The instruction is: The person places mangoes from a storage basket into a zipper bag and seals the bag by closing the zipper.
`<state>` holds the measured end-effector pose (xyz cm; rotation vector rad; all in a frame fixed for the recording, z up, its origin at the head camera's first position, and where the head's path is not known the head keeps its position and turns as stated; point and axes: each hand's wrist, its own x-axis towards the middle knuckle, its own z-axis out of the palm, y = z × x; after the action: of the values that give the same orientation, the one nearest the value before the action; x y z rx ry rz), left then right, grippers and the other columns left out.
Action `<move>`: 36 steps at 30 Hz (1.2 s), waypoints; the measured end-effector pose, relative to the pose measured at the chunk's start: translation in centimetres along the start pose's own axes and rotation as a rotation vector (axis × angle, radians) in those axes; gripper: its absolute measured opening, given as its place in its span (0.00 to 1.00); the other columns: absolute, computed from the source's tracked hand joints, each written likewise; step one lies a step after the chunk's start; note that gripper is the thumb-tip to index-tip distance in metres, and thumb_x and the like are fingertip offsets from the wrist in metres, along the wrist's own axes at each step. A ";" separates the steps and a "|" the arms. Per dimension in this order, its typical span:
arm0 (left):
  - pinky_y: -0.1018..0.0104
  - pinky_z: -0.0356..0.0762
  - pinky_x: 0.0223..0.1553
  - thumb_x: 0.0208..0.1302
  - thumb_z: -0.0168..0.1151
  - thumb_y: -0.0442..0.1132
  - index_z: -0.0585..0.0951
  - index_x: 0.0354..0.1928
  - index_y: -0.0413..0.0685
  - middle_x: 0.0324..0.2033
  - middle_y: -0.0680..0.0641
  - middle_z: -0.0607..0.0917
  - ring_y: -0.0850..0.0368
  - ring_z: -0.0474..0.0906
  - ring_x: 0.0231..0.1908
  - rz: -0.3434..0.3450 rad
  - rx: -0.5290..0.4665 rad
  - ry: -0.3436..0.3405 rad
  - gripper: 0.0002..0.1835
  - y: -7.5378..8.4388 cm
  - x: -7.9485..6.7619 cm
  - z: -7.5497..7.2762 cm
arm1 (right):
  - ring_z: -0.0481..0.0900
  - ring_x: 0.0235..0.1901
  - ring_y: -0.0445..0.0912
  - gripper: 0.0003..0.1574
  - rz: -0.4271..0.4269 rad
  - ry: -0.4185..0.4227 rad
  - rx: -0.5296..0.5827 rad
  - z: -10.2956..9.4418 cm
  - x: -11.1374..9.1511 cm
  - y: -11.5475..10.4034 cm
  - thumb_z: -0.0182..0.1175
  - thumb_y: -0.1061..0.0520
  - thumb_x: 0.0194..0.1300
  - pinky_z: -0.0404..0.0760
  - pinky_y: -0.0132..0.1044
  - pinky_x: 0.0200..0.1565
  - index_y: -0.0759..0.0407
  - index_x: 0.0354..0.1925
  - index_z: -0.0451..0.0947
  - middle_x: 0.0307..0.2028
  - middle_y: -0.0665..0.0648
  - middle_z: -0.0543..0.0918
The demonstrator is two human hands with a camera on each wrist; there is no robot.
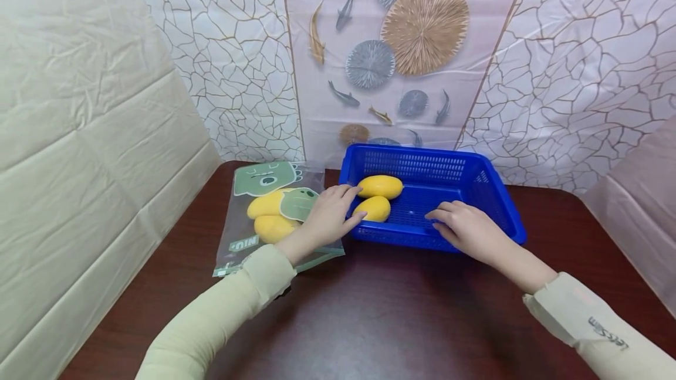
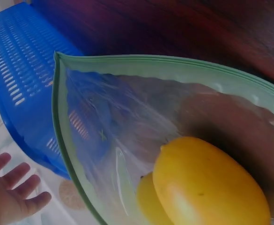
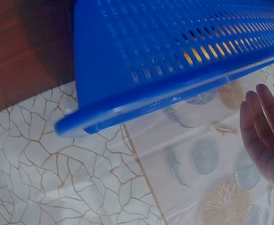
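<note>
We are using the basket (image 1: 401,237) on the desk (image 1: 343,321) as the reference. Inside its left end, the far mango (image 1: 381,186) and the near mango (image 1: 375,209) are lying next to each other. To the left of the basket, a clear bag (image 1: 232,239) is lying on the desk, and two bagged mangoes (image 1: 271,228) are resting in it.

We are holding the left hand (image 1: 328,216) at the basket's left rim, close to the loose fruit. Its fingers are standing apart and gripping nothing; we are not able to tell whether any fingertip is touching a mango. We are positioning the right hand (image 1: 467,227) above the basket's front rim, right of the fruit, with its fingers loosely extended and holding nothing.

Caution: the loose mangoes are looking smooth and rounded, so a one-sided push could be rolling them toward the basket's right end. We are also reaching across the bag; a low left sleeve (image 1: 269,277) could be dragging it. Bumping the rim could be shifting the basket.
</note>
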<state>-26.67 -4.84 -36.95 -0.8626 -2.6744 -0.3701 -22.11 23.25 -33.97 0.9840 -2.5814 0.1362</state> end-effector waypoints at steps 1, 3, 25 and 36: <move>0.53 0.66 0.62 0.67 0.53 0.52 0.69 0.64 0.43 0.57 0.42 0.76 0.46 0.71 0.59 0.005 -0.005 0.001 0.28 0.1 0.2 0.1 | 0.81 0.36 0.51 0.12 0.004 -0.007 0.001 -0.1 0.1 0.0 0.65 0.65 0.54 0.81 0.45 0.38 0.62 0.40 0.83 0.35 0.56 0.84; 0.54 0.66 0.62 0.68 0.52 0.52 0.68 0.64 0.43 0.58 0.42 0.75 0.46 0.70 0.59 0.011 -0.008 -0.004 0.28 0.2 0.5 0.4 | 0.81 0.37 0.51 0.13 0.009 -0.019 0.004 -0.2 0.4 0.1 0.65 0.66 0.54 0.81 0.45 0.39 0.61 0.41 0.83 0.36 0.56 0.84; 0.42 0.55 0.67 0.51 0.57 0.71 0.50 0.73 0.51 0.68 0.38 0.62 0.39 0.53 0.70 -0.100 -0.053 -0.042 0.54 -0.3 3.1 2.3 | 0.81 0.37 0.52 0.17 0.001 -0.160 -0.040 -1.0 3.1 0.6 0.68 0.67 0.51 0.81 0.45 0.40 0.61 0.42 0.82 0.36 0.58 0.83; 0.41 0.52 0.67 0.54 0.54 0.71 0.44 0.74 0.56 0.71 0.39 0.57 0.41 0.50 0.71 -0.153 -0.116 -0.136 0.53 -1.4 3.6 2.7 | 0.79 0.38 0.52 0.20 -0.079 -0.182 -0.095 -1.3 4.4 2.1 0.70 0.66 0.47 0.80 0.45 0.41 0.62 0.43 0.81 0.36 0.58 0.81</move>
<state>-30.79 -3.16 -38.33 -0.7420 -2.8788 -0.5248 -26.15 22.39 -31.01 1.1076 -2.6773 -0.1001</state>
